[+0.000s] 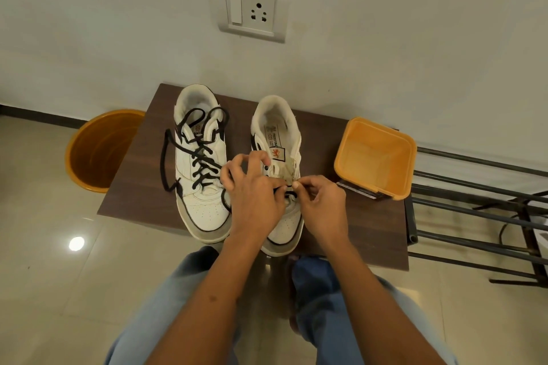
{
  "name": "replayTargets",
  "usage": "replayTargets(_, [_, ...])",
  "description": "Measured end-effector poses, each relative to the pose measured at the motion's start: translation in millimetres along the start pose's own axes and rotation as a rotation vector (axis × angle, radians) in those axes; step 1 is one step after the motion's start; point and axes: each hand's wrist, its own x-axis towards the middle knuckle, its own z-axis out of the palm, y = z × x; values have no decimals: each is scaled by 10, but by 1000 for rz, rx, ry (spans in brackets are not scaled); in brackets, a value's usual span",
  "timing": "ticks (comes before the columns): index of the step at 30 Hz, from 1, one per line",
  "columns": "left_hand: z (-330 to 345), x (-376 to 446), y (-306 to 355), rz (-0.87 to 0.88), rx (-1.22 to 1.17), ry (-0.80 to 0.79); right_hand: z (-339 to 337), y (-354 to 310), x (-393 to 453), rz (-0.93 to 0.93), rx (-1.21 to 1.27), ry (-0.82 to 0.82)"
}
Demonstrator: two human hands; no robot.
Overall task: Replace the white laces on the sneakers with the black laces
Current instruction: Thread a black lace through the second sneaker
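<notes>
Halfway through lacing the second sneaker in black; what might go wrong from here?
The black lace sits only in the right sneaker's lowest eyelets, so uneven ends may result. The left hand hides the crossing; an eyelet might be skipped. The finished left sneaker's loose lace end might snag.

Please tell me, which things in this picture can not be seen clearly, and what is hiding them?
- Head view: lower eyelets of the right sneaker, covered by the left hand and right hand.
- Head view: most of the black lace there, hidden under both hands.
- Head view: tongue label print, too small to read.
- Head view: metal rack, cut off by the right edge.
- Head view: round orange bin, partly behind the table.
</notes>
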Motion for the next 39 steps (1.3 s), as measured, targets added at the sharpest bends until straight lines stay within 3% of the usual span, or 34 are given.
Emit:
replayTargets(12, [5, -28, 28, -84, 46, 25, -18, -4, -24, -13, 0, 0])
replayTargets(20, [39, -21, 67, 43, 31, 59, -7, 1, -29, -24, -6, -5])
replayTargets(25, [34, -17, 61, 19, -18, 13, -35, -17, -29, -29, -17, -38])
replayTargets(29, [-13, 23, 21, 56, -21, -1, -50, -55, 15, -27, -146, -64])
replayTargets(32, [-139, 111, -109, -13, -91, 65, -223, -69, 4, 20, -252, 55])
replayTargets(36, [-254, 153, -228, -98, -118, 50, -579, -30, -9, 123, -374, 428])
replayTargets(37, [-254, 153, -231, -93, -138, 50, -593, -19, 1, 98, -422, 438])
replayTargets(39, [-271, 145, -213, -94, -177, 51, -530, -18, 8, -17, -461, 290])
